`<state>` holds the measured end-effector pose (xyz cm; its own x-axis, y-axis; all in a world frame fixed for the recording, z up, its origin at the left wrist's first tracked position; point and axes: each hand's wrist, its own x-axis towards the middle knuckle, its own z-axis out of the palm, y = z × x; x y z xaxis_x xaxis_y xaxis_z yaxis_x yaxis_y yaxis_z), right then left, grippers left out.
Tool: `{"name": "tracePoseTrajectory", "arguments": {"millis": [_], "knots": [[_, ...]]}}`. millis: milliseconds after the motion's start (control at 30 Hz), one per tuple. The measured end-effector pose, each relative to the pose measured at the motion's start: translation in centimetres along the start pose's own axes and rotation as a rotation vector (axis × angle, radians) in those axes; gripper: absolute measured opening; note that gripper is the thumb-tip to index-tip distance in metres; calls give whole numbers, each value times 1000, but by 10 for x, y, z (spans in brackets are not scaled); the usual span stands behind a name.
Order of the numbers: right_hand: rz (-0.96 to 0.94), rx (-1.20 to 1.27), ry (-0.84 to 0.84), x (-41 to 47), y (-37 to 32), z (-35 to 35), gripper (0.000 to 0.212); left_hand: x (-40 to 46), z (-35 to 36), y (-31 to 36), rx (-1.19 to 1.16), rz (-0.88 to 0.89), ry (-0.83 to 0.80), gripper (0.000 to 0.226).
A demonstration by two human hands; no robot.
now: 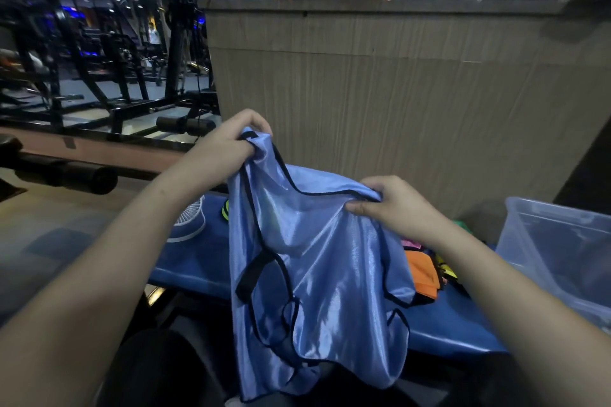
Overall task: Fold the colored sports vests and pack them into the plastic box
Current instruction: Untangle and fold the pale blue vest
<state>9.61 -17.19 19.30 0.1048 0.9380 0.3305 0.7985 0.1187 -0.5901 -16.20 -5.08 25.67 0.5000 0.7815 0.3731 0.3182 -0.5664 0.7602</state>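
Standing behind everything, a tall wood-grain partition (396, 92) is seen, with dark gym machines (99, 59) to its left. Below it, a blue tabletop (456, 327) is spread across the lower middle of the view, and on it, at the right edge, the clear plastic box (555, 251) is set open; its inside is blurred, and no folded vest can be made out in it, so packing is judged hardly begun, if at all.

A light blue vest (317, 268) is held up in the air above the tabletop, between the viewer and the partition. It is shiny and thin, edged with black binding, and a black strap hangs at its left side. It is not yet folded: the cloth droops in loose creases, its lower hem hanging below the front edge of the tabletop. The present step is judged to be the shaking out or straightening of this vest before its first fold.

Behind it, a heap of further vests (426, 271), orange and yellow among them, lies unfolded beside the box, so most of the work is judged left. A small white fan (186, 221) lies to the left on the tabletop.

The vest's upper left corner is pinched by the left hand (228, 145), fingers curled on the cloth; its right corner is gripped by the right hand (393, 205), fingers closed round a bunch of fabric.
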Motion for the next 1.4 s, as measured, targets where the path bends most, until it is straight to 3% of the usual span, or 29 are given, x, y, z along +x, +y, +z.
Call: {"name": "tracePoseTrajectory", "arguments": {"millis": [100, 267, 367, 500, 767, 833, 967, 1100, 1167, 1333, 1400], "knots": [[-15, -25, 11, 0, -1, -4, 17, -2, 1, -2, 20, 1, -83, 35], [-16, -27, -11, 0, 3, -8, 24, -3, 2, -11, 131, 72, -128, 20], [-24, -54, -34, 0, 9, -9, 23, 6, -2, -18, 210, 126, 10, 7], [4, -145, -67, -4, 13, -10, 20, 12, -7, -22, 213, 133, 223, 26], [94, -524, -196, -7, 28, -16, 14, 14, -14, -36, 216, 89, 249, 27], [102, -492, -130, -6, 34, -18, 11, 12, -16, -37, 223, 84, 205, 26], [197, -293, 36, -2, 42, -23, 8, 7, -24, -37, 191, 54, -40, 25], [157, -130, 97, -1, 42, -24, 21, 2, -27, -34, 255, -28, -196, 54], [111, -100, 80, -2, 39, -25, 25, 3, -24, -34, 196, -15, -144, 51], [96, -180, -52, -6, 31, -32, 36, 9, -18, -38, 254, 94, -17, 8], [91, -212, -126, -9, 26, -33, 35, 9, -18, -37, 272, 149, -35, 19]]}}
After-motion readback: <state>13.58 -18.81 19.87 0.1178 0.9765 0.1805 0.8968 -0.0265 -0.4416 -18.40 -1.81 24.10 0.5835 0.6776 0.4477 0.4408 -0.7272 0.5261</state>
